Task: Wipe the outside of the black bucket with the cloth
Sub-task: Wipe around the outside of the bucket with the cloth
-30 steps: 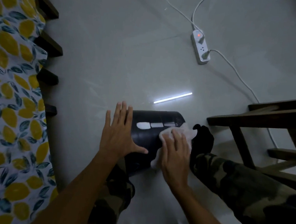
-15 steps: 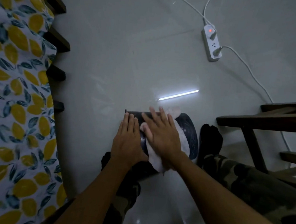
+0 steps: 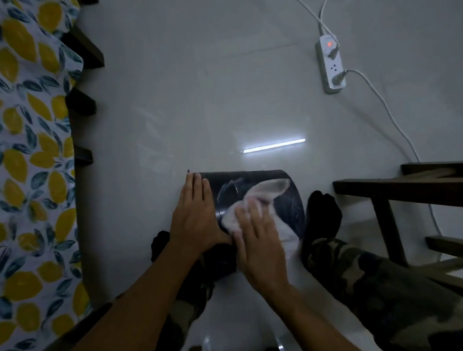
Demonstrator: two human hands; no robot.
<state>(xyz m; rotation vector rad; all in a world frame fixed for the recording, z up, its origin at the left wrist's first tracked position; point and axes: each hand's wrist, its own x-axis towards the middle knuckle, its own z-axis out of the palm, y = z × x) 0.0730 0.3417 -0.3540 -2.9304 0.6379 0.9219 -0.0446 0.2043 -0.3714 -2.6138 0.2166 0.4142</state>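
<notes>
Two hands: both work on the black bucket (image 3: 251, 193), which lies on its side on the pale tiled floor (image 3: 189, 90), between our legs and near the floor's near edge in view.
Left hand (image 3: 194, 216): it lies flat on the bucket's left end, fingers straight and close together, gripping nothing; we judge it to be the brace that stops the bucket rolling.
Right hand (image 3: 258, 245): it presses the white cloth (image 3: 253, 204) against the curved wall with spread, nearly flat fingers; it is blurred, so we cannot tell whether any finger hooks a fold.
Cloth: one tail trails up over the bucket towards its far right rim, and a bunched part sits under the right palm.
Bucket position: its right end is just beside our dark-socked foot (image 3: 323, 217); the wooden chair frame (image 3: 415, 193) stands to the right, apart from it.
Step in hand: we judge it a wiping stroke along the upward-facing wall.
Doing it well: we should keep the palm's weight on the bunched cloth, overlap each stroke, and let the left hand turn the bucket a little so the side against the floor comes round.
Risk: the loose tail may drag without cleaning, so we would gather it under the palm.
Also near: a power strip (image 3: 330, 64) with its cable lies well away towards the floor's far right.
</notes>
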